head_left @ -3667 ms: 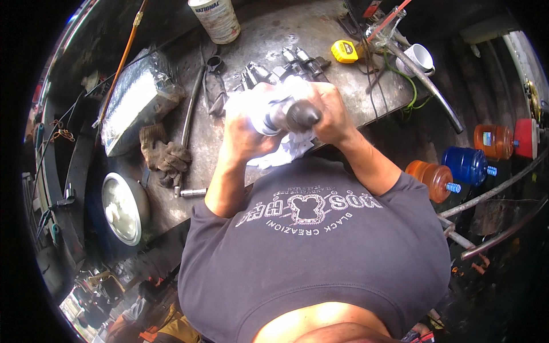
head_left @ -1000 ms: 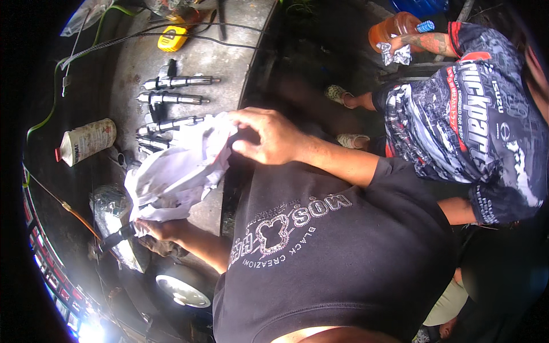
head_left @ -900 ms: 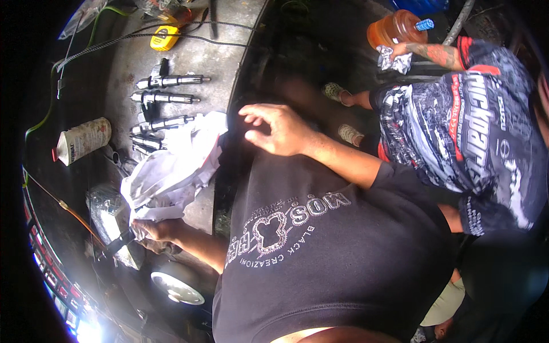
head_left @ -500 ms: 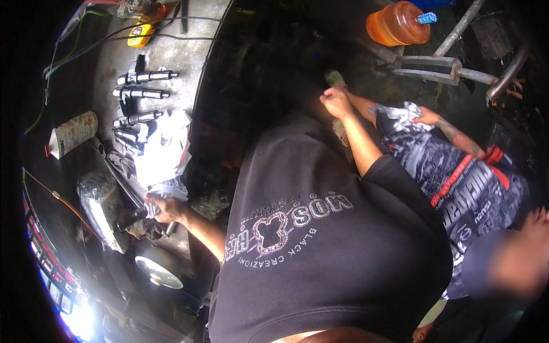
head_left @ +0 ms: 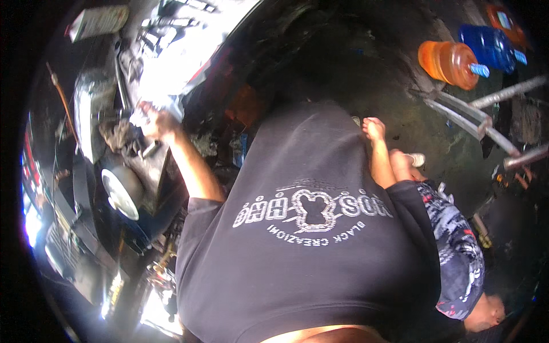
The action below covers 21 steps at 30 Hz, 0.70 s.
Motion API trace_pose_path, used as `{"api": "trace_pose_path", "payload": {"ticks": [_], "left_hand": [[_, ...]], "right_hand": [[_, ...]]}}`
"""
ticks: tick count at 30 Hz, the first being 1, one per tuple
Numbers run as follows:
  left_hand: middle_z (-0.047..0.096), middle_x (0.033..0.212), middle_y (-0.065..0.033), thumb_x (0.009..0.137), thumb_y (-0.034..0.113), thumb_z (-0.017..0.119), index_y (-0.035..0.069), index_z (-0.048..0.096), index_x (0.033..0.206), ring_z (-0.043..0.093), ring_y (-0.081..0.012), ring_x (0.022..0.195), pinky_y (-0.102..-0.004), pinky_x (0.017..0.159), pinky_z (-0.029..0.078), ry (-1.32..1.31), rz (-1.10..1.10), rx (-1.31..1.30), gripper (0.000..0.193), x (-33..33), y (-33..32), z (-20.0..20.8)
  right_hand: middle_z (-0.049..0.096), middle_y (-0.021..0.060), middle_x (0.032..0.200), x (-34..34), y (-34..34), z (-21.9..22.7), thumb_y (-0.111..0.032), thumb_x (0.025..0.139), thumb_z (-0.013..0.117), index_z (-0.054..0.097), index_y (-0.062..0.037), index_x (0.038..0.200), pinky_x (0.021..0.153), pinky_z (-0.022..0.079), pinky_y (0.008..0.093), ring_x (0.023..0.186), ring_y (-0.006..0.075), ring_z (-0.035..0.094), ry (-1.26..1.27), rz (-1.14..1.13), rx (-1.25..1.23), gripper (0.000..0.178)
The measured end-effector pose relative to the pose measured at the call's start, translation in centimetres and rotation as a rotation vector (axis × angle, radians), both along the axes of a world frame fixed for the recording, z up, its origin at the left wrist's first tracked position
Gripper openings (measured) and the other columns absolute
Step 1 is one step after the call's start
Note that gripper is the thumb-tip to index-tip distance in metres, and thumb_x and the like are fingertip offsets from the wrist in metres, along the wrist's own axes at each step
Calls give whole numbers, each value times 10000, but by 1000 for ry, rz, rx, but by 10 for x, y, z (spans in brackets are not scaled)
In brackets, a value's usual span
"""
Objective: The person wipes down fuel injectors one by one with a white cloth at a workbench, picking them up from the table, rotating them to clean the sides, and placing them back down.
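My left hand (head_left: 160, 124) is closed on a crumpled whitish rag (head_left: 139, 118) at the bench's near end, blurred by motion. Just beyond it lies a bright white sheet (head_left: 166, 74), with several metal fuel injectors (head_left: 174, 23) behind. Dark crumpled cloth (head_left: 117, 137) is close to my left wrist. On the other side, my right hand (head_left: 374, 129) hangs beside my body, its fingers curled in and nothing visible in them.
A wrapped block (head_left: 94, 108), a metal bar (head_left: 121, 74) and a round metal dish (head_left: 121, 194) sit left. Orange (head_left: 446, 63) and blue (head_left: 486, 47) water jugs stand far right near a metal frame (head_left: 460, 117). A co-worker (head_left: 457, 246) is close on my right.
My view has turned, so the bench and injectors sit higher in it and the co-worker lower. My left hand keeps the rag; my right hand remains curled at my side.
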<state>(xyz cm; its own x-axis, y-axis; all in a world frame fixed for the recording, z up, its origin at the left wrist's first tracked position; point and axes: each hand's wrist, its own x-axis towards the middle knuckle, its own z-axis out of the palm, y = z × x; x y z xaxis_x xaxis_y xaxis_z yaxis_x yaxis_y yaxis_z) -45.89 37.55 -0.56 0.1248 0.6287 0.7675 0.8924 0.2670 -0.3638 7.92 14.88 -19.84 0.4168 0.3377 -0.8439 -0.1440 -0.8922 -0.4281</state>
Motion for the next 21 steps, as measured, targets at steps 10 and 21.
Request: {"api": "trace_pose_path", "payload": {"ticks": [10, 21], "left_hand": [[615, 617, -85, 834, 307, 623, 12, 641, 802, 581, -221, 529, -336, 509, 431, -948, -24, 93, 297, 19, -9, 6], [659, 700, -97, 820, 272, 635, -27, 639, 793, 617, -207, 616, -325, 592, 461, -1275, -174, 293, 300, 35, -5, 17]], "right_hand": [[587, -44, 677, 48, -44, 18, -213, 833, 555, 599, -161, 891, 422, 365, 204, 525, 52, 530, -47, 87, -179, 89], [590, -39, 687, 24, -6, 30, -182, 821, 566, 603, -127, 882, 423, 354, 225, 526, 61, 531, -90, 116, -127, 90]]}}
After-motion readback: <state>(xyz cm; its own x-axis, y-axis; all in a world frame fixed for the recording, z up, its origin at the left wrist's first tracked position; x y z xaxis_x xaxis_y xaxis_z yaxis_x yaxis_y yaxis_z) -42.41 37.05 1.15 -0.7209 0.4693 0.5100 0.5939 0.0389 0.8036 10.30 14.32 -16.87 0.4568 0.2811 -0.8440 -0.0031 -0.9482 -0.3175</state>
